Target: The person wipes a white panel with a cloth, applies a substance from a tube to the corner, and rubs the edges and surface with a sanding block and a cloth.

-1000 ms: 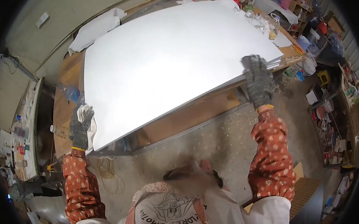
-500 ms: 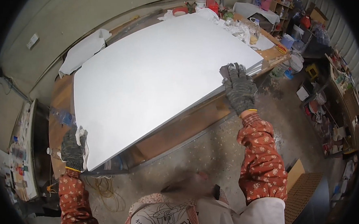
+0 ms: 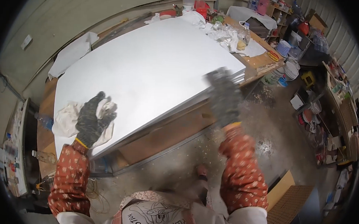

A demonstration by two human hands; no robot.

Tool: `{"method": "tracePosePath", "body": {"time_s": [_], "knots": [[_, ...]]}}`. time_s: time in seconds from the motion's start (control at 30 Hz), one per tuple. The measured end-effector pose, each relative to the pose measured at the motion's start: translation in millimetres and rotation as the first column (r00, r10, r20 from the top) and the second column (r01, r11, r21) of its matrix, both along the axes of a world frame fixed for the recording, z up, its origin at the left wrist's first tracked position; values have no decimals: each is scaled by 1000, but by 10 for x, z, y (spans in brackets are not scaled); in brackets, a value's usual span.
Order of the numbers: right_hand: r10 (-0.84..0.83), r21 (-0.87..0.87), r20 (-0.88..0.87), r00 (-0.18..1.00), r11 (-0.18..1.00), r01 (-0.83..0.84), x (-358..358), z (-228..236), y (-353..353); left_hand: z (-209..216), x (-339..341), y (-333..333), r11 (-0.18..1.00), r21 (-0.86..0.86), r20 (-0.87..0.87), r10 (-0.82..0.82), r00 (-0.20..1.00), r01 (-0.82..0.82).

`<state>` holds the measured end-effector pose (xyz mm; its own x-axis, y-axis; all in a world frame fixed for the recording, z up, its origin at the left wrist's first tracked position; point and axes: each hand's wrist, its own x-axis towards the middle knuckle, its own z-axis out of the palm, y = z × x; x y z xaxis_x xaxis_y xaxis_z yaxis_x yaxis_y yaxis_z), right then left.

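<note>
A stack of large white panels (image 3: 149, 70) lies on a wooden workbench. My left hand (image 3: 93, 121), in a dark grey knitted glove, is closed on a crumpled white cloth (image 3: 67, 120) that rests on the top panel's near left corner. Toward the stack's right front edge is my right hand (image 3: 225, 100), gloved the same way and smeared by motion. A small dark grey pad (image 3: 212, 76) shows at its fingertips, and I cannot make out its exact kind.
Crumpled plastic and white paper (image 3: 228, 36) lie at the bench's far right, near red-and-yellow pliers (image 3: 273, 55). Plastic bottles (image 3: 46, 121) lie by the left end. Buckets (image 3: 291, 69) and a cluttered shelf (image 3: 342, 100) stand to the right. A perforated board (image 3: 288, 203) leans at lower right.
My left hand has come up from beside the left corner onto the top panel with the cloth. My right hand has shifted left and slightly nearer, along the front edge.
</note>
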<state>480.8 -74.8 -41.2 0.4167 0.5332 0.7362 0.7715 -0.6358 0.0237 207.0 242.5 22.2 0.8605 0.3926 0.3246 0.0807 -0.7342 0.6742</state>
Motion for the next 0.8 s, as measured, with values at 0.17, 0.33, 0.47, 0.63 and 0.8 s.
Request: {"method": "tracePosePath", "body": {"time_s": [0.17, 0.33, 0.47, 0.63, 0.8], "knots": [[-161, 48, -430, 888, 978, 201, 769, 17, -480, -76, 746, -515, 971, -229, 45, -64, 997, 73], [169, 255, -66, 983, 956, -147, 127, -401, -349, 1, 1769, -1550, 715, 667, -146, -149, 978, 209], [66, 249, -401, 914, 968, 39, 992, -285, -946, 25, 1992, -1812, 635, 738, -246, -59, 968, 226], [267, 716, -526, 808, 652, 251, 1159, -423, -676, 16, 2268, -1996, 530, 827, -220, 0, 975, 187], [680, 687, -573, 457, 703, -185, 71, -449, -662, 51, 2128, -2021, 554, 798, -291, 8, 957, 238]]}}
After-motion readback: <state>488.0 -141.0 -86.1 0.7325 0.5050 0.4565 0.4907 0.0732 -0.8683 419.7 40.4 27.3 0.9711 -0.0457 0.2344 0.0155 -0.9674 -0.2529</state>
